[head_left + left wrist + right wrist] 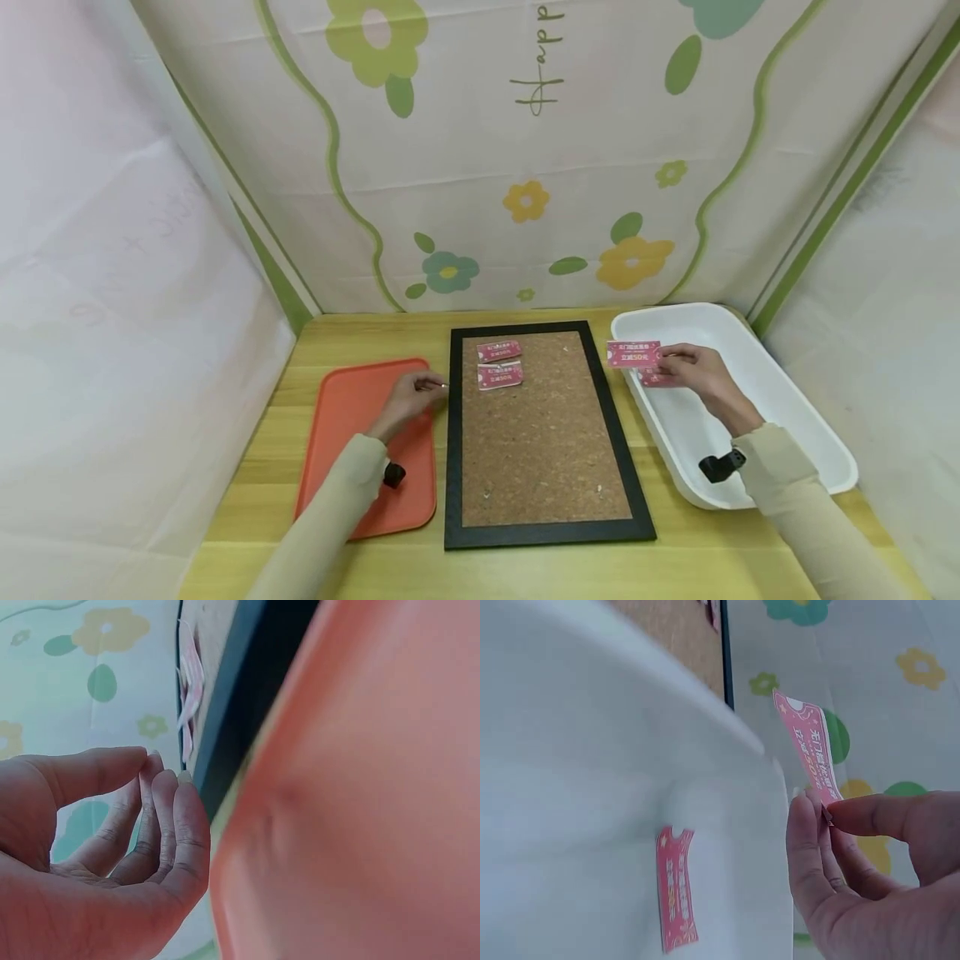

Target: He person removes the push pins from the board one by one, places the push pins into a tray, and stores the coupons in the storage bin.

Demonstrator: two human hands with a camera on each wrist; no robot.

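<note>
My right hand (pixel 693 371) pinches a pink coupon (pixel 632 354) by its right end, above the near-left rim of a white basin (pixel 750 408). Another pink coupon (pixel 676 889) lies inside that basin. My left hand (pixel 412 398) is over the right edge of an orange tray (pixel 337 450), beside the frame of a corkboard (pixel 540 442). Its thumb and fingertips meet, with a tiny white thing (pixel 444 386) showing at the tips; its kind is too small to tell. Two pink coupons, an upper coupon (pixel 498 351) and a lower coupon (pixel 500 377), are on the board's upper left.
Small pale bits, perhaps pins, sit near the board's bottom corners. A wooden table (pixel 517 575) carries board, tray and basin. Flower-printed cloth (pixel 465 167) hangs behind, with pale cloth walls at both sides.
</note>
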